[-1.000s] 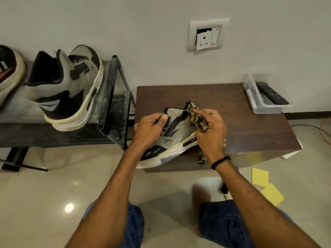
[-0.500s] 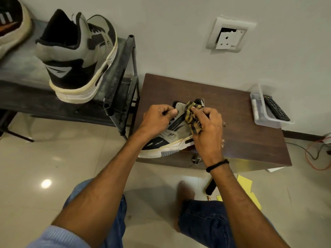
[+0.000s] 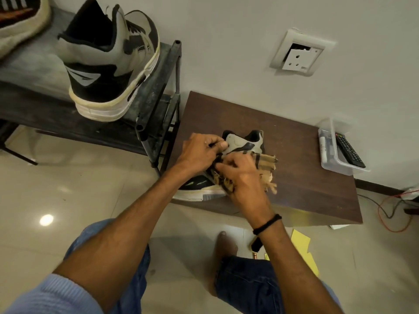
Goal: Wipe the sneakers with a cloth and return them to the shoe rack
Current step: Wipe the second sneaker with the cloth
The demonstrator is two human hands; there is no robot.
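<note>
Sneaker (image 3: pixel 244 143) tilted at the worktop's (image 3: pixel 306 184) near edge, left grip (image 3: pixel 199 152) grasping its collar. The right grip (image 3: pixel 242 177) clutches the cloth (image 3: pixel 266 162) against its upper, covering the midfoot. Second sneaker (image 3: pixel 108 64) on rack (image 3: pixel 156 87); tray (image 3: pixel 328 164) with remote (image 3: pixel 349 150) at right.

txt/labels: none legible | remote (image 3: pixel 350 150) keys: too small 2 read

Tan-and-black checked cloth (image 3: pixel 264 163), grey-and-black sneaker (image 3: pixel 243 143) with cream sole, dark brown table (image 3: pixel 306 184), yellow papers (image 3: pixel 300 242).
</note>
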